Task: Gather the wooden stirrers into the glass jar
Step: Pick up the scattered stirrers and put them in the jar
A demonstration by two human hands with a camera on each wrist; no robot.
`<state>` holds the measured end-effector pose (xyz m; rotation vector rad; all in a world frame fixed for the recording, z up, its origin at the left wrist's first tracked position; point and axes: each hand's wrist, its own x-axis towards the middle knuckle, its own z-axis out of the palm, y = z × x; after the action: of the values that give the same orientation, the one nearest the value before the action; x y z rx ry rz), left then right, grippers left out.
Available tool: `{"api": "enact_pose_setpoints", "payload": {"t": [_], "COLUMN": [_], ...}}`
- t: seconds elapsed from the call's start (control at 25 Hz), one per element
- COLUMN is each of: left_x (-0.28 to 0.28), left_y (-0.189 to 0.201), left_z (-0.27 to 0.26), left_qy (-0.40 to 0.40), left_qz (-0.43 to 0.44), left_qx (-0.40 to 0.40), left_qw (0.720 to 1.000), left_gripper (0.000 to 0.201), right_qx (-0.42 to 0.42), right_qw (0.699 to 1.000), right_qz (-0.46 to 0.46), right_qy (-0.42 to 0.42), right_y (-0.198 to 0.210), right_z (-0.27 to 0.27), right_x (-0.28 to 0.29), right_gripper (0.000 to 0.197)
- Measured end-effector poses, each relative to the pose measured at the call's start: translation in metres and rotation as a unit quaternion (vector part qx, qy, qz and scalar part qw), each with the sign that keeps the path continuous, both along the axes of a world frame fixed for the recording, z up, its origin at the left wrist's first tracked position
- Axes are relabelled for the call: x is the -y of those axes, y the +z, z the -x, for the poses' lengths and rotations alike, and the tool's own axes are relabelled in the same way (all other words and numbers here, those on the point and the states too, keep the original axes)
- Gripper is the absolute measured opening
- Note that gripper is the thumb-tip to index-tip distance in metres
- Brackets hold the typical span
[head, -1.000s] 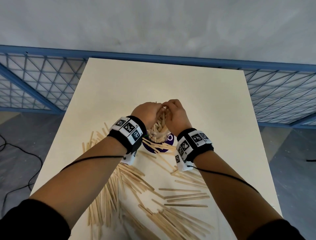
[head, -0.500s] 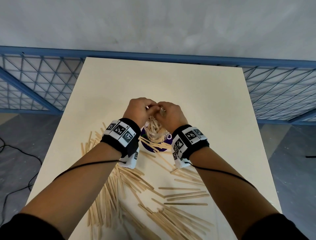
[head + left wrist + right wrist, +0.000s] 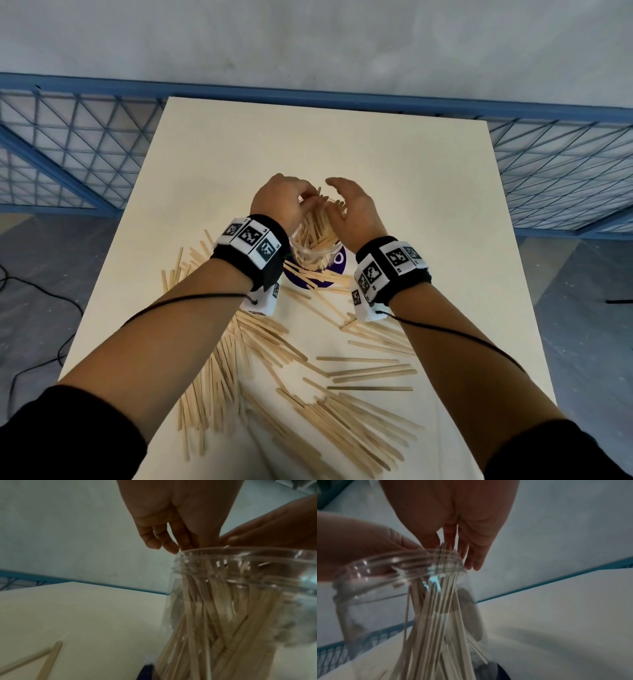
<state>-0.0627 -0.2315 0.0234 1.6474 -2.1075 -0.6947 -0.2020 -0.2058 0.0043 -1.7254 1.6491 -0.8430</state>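
Fingers (image 3: 169, 546) of both hands touch stirrers (image 3: 318, 229) atop jar (image 3: 240, 566).

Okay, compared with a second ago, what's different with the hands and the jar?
Both hands have spread apart over the jar: the right hand has opened, fingers straight beside the rim, and the left hand has loosened, fingertips at the sticks' tops. The jar and the loose sticks on the table have stayed put.

We see a cream table (image 3: 394, 164) — loose wooden stirrers (image 3: 342, 414) strewn near, glass jar (image 3: 310, 251) mid-table.
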Motion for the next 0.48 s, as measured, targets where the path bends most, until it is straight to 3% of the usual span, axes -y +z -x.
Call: {"api": "enact_pose_setpoints", "payload": {"t": [0.12,0.2,0.24,0.28,0.36,0.4,0.48], "left_x": [-0.016,-0.032,-0.040,-0.046,-0.058,-0.063,-0.071], "left_y": [-0.006,-0.023,-0.034,-0.047,-0.067,-0.074,-0.080], "left_z": [-0.009,-0.022,-0.028,-0.033,-0.037,-0.037,-0.033], "left_qy": [0.072,0.153,0.166,0.145,0.032,-0.024,-0.082], "left_qz": [0.071,0.058,-0.002,-0.076,-0.174,-0.189,-0.187], "left_qx": [-0.064,-0.073,-0.040,0.013,0.111,0.143,0.188], "left_qw": [0.993,0.984,0.985,0.986,0.978,0.971,0.961], "left_gripper": [0.025,0.017,0.017,0.020,0.033,0.040,0.049], "right_qx": [0.035,0.023,-0.009,-0.067,-0.221,-0.273,-0.308], "right_qw": [0.993,0.990,0.991,0.987,0.949,0.930,0.922], "right_qz": [0.066,0.012,-0.046,-0.118,-0.222,-0.233,-0.215], "right_qy": [-0.093,-0.141,-0.129,-0.086,0.039,0.079,0.092], "right_y": [-0.004,-0.020,-0.031,-0.041,-0.058,-0.064,-0.069], "right_z": [0.015,0.027,0.033,0.036,0.037,0.037,0.033], "right_x": [-0.027,-0.052,-0.065,-0.077,-0.095,-0.101,-0.107], "right_gripper": [0.031,0.027,0.027,0.033,0.052,0.059,0.059]}}
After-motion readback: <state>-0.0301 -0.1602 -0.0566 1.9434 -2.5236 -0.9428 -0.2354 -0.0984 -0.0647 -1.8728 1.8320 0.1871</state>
